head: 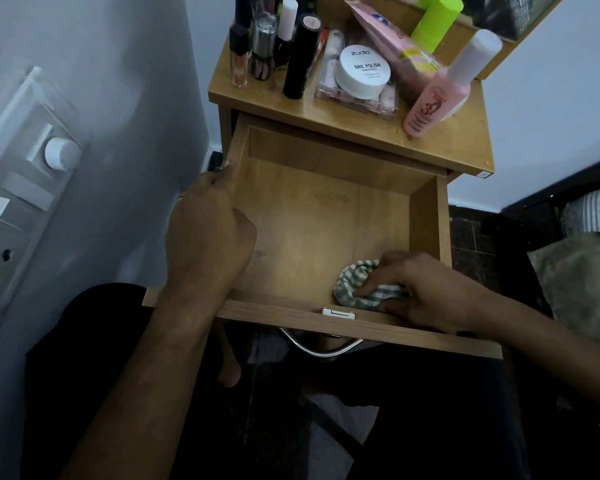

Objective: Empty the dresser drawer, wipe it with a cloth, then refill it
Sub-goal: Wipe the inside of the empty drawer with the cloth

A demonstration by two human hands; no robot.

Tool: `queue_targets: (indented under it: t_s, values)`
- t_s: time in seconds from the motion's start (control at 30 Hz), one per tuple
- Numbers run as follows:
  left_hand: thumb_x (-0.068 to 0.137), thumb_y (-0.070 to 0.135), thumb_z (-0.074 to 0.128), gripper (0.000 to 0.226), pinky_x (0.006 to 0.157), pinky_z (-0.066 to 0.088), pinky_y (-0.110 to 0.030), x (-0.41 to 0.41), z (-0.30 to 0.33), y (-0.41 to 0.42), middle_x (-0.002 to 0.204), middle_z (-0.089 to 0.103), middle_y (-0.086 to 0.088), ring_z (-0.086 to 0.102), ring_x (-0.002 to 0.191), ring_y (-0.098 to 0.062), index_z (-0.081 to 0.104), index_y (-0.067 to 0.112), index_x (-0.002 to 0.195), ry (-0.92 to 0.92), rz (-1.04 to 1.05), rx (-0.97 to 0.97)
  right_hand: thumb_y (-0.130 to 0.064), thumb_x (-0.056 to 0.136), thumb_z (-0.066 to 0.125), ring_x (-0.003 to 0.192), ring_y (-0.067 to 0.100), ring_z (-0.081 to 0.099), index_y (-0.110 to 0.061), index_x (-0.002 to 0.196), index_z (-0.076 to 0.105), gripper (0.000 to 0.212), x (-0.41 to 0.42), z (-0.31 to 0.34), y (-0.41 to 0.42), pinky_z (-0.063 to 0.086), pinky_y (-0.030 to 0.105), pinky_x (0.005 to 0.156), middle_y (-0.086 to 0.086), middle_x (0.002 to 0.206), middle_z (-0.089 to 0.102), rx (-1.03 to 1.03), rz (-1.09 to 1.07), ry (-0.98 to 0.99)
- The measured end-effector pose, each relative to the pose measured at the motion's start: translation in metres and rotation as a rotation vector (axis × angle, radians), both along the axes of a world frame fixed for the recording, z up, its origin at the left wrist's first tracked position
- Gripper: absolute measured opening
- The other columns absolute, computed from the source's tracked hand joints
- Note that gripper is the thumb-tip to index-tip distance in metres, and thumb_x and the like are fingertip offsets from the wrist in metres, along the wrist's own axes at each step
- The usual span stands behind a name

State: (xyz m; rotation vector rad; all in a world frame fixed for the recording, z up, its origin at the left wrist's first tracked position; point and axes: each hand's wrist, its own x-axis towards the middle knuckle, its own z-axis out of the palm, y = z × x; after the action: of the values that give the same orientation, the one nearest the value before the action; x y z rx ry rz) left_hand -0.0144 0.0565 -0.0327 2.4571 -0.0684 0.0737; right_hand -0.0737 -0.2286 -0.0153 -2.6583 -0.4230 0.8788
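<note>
The drawer (326, 216) is pulled well out of the dresser (361, 123), its wooden floor bare; so I judge the emptying done and the wiping in hand; my right hand (426, 289) grips the bunched striped cloth (357, 285) against the near right corner; my left hand (208, 233) clasps the drawer's left wall to steady it; next the cloth wants sweeping across the floor toward the back; the jar (362, 72) and pink bottle (437, 95) wait on top.

the cloth (364, 289) lies half hidden under the right hand (426, 289); the green bottle (437, 20) is cut off by the top edge; small print on the white jar (362, 72) is unreadable
</note>
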Motion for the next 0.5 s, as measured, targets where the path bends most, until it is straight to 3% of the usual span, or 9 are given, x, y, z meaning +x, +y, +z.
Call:
queue_targets:
  t_s: [0.17,0.27,0.33,0.4,0.5]
  values:
    - [0.09,-0.009,0.043,0.065,0.076,0.036,-0.03,0.002,0.003,0.003,0.105,0.053,-0.011,0.052,0.089,-0.025,0.047,0.016,0.149,-0.004,0.02,-0.007,-0.017,0.089,0.075,0.109,0.004,0.058,-0.038,0.126,0.069,0.044,0.008,-0.008,0.026,0.051,0.027,0.093,-0.01,0.12,0.063,0.265,0.026,-0.018]
    - [0.084,-0.011,0.042,0.041,0.071,0.035,-0.034,0.005,0.002,0.004,0.096,0.052,-0.005,0.057,0.091,-0.033,0.059,0.003,0.118,0.038,0.045,-0.038,-0.02,0.091,0.073,0.108,0.003,0.06,-0.033,0.129,0.068,0.041,0.02,-0.021,0.073,0.051,0.024,0.093,-0.004,0.122,0.067,0.41,0.013,-0.057]
    - [0.081,-0.012,0.043,0.033,0.067,0.039,-0.037,0.005,0.0,0.006,0.096,0.06,-0.009,0.059,0.087,-0.03,0.06,0.002,0.106,0.052,0.059,-0.061,-0.02,0.09,0.074,0.107,0.0,0.061,-0.03,0.128,0.07,0.04,0.032,-0.028,0.108,0.046,0.013,0.091,-0.003,0.123,0.071,0.453,-0.012,-0.068]
    - [0.081,-0.013,0.044,0.041,0.071,0.045,-0.037,0.004,0.001,0.006,0.103,0.065,-0.01,0.06,0.089,-0.025,0.063,0.003,0.112,0.048,0.076,-0.086,-0.017,0.088,0.075,0.106,-0.001,0.062,-0.026,0.123,0.073,0.036,0.044,-0.028,0.132,0.041,0.004,0.088,-0.007,0.122,0.073,0.437,-0.016,-0.056]
    - [0.082,-0.013,0.045,0.058,0.076,0.041,-0.032,0.002,0.005,0.004,0.113,0.066,-0.013,0.062,0.1,-0.03,0.06,0.01,0.133,0.013,0.07,-0.076,-0.014,0.087,0.076,0.095,-0.009,0.059,-0.024,0.118,0.075,0.033,0.052,-0.026,0.139,0.039,-0.002,0.08,-0.01,0.116,0.075,0.431,-0.026,-0.011]
